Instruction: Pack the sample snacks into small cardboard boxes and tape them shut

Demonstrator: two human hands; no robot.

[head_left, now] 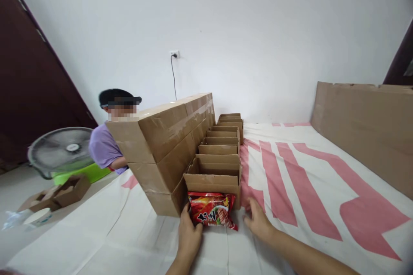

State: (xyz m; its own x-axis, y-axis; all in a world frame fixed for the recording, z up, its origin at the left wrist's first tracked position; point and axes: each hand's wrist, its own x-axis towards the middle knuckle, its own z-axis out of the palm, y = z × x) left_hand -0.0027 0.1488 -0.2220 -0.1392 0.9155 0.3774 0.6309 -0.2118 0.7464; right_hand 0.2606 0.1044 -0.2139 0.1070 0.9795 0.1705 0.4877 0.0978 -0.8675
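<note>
While the left hand (189, 234) grips the red packet (211, 209) before the nearest open box (211, 181), the right hand (259, 221) (half-curled, holding nothing) is near; leftward, stacked cartons (171, 137) partly hide a person (105, 146).

Round fan (72, 147) — wall socket (177, 53) with black cord (173, 74)

Glossy red packet (211, 212), bottom centre of frame. Black lettering and food picture face out, long edge roughly level, right end crinkled. It's in front of the nearest open brown carton (209, 183); can't tell from here if they touch.
</note>
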